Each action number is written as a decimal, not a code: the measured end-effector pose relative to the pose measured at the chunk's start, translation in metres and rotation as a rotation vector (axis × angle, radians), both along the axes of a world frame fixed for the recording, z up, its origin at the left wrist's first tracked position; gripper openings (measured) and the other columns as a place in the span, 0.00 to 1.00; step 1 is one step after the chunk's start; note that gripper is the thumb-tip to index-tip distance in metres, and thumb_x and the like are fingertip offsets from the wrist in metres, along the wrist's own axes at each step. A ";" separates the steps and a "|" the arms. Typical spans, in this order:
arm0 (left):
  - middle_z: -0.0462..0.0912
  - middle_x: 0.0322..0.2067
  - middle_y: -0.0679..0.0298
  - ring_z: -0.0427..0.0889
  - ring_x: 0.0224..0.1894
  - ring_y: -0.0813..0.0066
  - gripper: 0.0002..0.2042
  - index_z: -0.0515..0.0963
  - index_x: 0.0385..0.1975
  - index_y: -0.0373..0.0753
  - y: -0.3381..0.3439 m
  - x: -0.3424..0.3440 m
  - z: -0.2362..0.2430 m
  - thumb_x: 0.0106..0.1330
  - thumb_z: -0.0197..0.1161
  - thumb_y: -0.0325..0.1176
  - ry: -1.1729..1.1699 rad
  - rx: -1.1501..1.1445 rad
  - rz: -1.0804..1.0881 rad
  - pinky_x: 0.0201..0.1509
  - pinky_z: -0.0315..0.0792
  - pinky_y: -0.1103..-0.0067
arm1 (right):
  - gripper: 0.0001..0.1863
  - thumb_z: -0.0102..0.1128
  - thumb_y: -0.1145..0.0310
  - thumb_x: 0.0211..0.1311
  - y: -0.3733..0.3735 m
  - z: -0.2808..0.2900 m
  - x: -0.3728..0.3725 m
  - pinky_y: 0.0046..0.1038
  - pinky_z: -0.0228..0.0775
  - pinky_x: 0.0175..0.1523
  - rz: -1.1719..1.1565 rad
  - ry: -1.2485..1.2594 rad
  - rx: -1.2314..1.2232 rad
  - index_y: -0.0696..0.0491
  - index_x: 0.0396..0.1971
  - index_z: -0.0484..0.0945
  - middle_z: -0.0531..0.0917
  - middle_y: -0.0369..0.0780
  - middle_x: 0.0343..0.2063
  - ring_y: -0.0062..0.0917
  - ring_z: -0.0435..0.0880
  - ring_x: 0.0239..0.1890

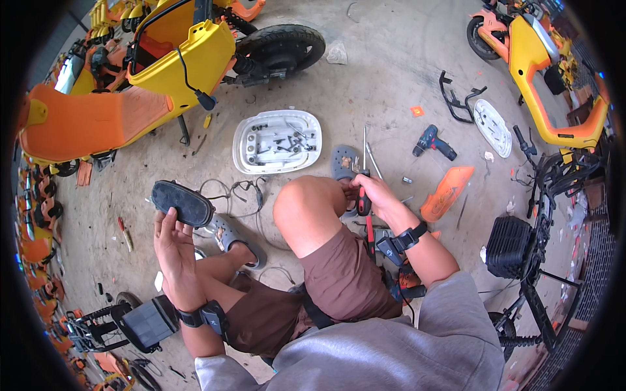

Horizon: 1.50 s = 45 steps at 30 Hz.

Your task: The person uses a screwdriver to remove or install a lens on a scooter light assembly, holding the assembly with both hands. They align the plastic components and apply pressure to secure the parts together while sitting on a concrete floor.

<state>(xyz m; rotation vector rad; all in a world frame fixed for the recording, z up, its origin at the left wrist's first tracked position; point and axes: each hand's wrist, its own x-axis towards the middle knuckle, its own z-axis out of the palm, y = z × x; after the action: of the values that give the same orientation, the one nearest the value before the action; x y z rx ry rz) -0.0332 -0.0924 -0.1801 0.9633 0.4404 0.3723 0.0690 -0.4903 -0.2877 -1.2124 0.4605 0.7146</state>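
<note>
Clearly holding a dark oval cover (182,203), left of the frame's centre, thumb-on-top at its lower edge with the left hand (173,246); probably feeling light and stiff, suiting a rim pinch. Also clasping a screwdriver (363,205) right of centre with the right hand (376,191).

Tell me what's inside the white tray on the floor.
The white tray holds scattered small dark parts, some resembling screws or bolts, too small to identify surely. Whatever lies directly beneath them is covered and can't be seen.
</note>
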 end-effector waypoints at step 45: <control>0.82 0.42 0.58 0.83 0.42 0.74 0.20 0.70 0.52 0.27 -0.028 -0.002 0.019 0.61 0.65 0.24 0.058 -0.161 -0.005 0.45 0.80 0.74 | 0.25 0.53 0.59 0.66 0.149 0.200 -0.024 0.23 0.69 0.21 0.386 -0.262 0.102 0.64 0.54 0.69 0.76 0.46 0.48 0.20 0.75 0.18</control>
<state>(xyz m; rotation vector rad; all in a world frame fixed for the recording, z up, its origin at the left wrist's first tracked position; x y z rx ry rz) -0.0349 -0.1201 -0.1616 0.8202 0.5129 0.2996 0.0449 -0.3409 -0.0873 -1.2910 -0.0311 0.8790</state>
